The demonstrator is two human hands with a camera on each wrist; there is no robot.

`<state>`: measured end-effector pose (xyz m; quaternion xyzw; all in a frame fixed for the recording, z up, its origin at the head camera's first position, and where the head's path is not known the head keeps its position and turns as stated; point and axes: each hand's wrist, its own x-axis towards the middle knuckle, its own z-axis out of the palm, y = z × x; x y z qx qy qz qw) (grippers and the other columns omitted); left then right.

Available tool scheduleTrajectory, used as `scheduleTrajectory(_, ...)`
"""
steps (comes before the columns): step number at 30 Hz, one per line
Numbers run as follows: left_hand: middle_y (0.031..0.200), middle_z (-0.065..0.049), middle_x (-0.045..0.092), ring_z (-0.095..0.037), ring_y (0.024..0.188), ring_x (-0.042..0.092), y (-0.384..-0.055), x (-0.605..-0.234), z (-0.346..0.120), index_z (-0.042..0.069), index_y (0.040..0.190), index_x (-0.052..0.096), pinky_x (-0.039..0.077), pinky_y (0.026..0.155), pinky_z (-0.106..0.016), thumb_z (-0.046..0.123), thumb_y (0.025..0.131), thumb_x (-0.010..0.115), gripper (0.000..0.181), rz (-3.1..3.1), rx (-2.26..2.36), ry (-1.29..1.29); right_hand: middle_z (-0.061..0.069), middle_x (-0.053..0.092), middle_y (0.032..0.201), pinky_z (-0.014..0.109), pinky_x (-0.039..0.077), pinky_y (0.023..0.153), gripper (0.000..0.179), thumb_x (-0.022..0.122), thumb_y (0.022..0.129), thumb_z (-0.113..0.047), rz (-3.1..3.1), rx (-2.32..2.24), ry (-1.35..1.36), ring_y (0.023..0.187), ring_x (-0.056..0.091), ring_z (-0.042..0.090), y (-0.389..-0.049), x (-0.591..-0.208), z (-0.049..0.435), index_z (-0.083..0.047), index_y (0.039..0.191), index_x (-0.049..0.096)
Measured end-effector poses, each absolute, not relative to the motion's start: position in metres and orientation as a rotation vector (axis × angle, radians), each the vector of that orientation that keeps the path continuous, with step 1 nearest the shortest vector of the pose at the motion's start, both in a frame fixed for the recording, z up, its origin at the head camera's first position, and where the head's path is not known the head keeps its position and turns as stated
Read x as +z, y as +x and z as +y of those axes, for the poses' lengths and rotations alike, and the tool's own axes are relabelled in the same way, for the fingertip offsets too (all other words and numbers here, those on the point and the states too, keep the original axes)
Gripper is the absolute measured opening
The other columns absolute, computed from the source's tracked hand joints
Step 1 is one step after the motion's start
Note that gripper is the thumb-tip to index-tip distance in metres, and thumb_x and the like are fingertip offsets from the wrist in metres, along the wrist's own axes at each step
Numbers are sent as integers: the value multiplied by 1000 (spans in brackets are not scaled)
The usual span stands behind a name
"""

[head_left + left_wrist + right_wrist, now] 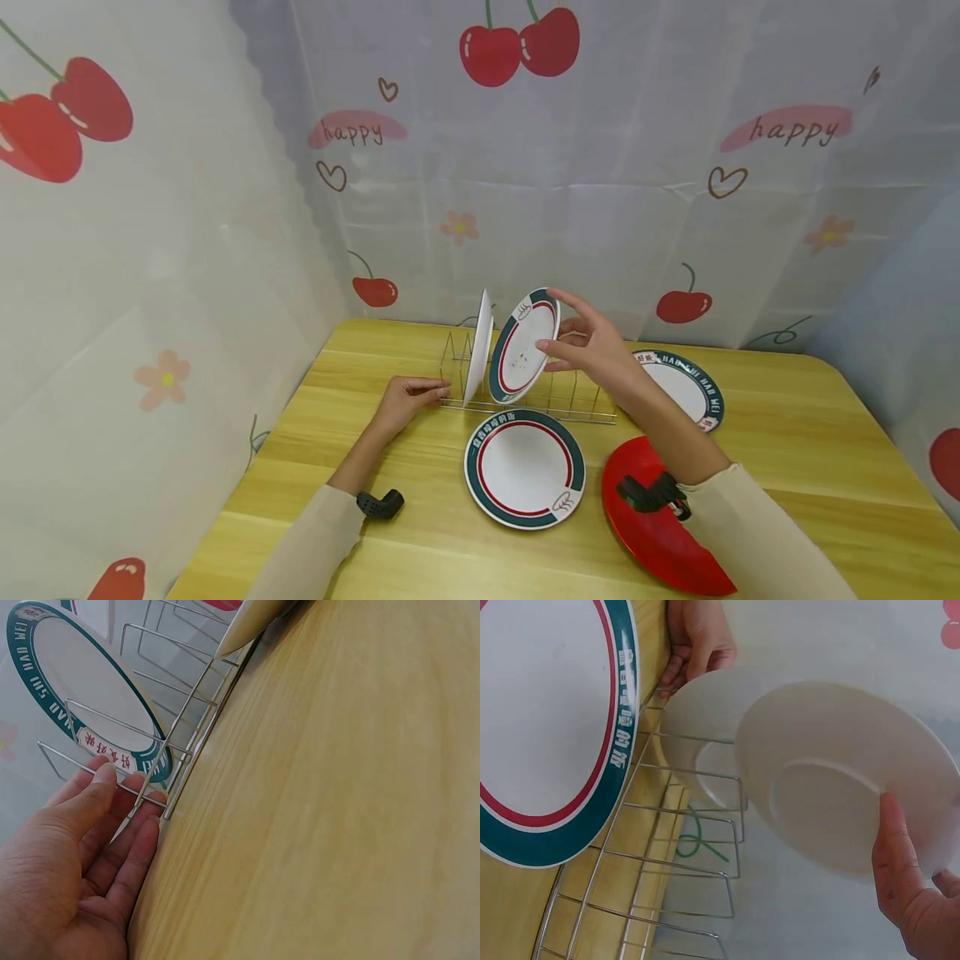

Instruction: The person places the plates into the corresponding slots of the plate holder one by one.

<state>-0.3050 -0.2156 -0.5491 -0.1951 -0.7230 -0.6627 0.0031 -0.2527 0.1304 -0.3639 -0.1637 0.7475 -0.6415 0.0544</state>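
Observation:
My right hand point(592, 343) grips a white plate point(523, 350) with a green and red rim, tilted above the wire dish rack point(600, 417). Its thumb lies on the plate's face; fingers show against the underside point(825, 817) in the right wrist view. A second plate point(478, 354) stands on edge in the rack, toward its left end. In the left wrist view that plate's green lettered rim point(45, 697) shows through the wires. My left hand point(405, 402) pinches the wire at the rack's left end with thumb and fingers.
A green-and-red-rimmed plate point(525, 471) lies flat before the rack. To its right is a red round dish point(660, 542), partly under my right forearm. Behind that forearm lies another green-rimmed plate point(678, 387). A patterned curtain point(540, 233) hangs behind the wooden table point(420, 533).

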Motion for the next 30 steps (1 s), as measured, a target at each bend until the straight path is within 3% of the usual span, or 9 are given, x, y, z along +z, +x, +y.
scheduleTrajectory(5, 108, -21, 74, -19, 91, 76, -305, -551, -217, -9, 111, 74, 64, 77, -35, 4, 94, 72, 22, -2274, -2085, -589, 24, 57, 114, 48, 63, 77, 81, 79, 90, -15, 2264, -1891, -522, 101, 67, 35, -269, -365, 118, -25, 158, 36)
scheduleTrajectory(12, 106, -24, 74, -20, 91, 76, -307, -550, -217, -8, 112, 75, 64, 77, -36, 6, 94, 72, 23, -2274, -2090, -590, 24, 55, 111, 64, 57, 85, 80, 81, 89, -14, 2275, -1813, -521, 97, 65, 36, -286, -365, 104, -27, 156, 39)
scheduleTrajectory(23, 109, -23, 73, -19, 90, 76, -308, -551, -216, -9, 111, 75, 64, 77, -36, 4, 94, 72, 22, -2269, -2072, -634, 22, 55, 102, 58, 60, 80, 79, 80, 89, -9, 2327, -1757, -535, 88, 59, 31, -295, -382, 89, -22, 156, 41)
scheduleTrajectory(30, 108, -21, 74, -18, 89, 76, -306, -550, -216, -9, 111, 75, 64, 76, -34, 3, 94, 72, 21, -2260, -2059, -634, 22, 53, 100, 52, 62, 78, 78, 78, 89, -6, 2323, -1755, -516, 93, 59, 48, -300, -391, 84, -22, 155, 41)
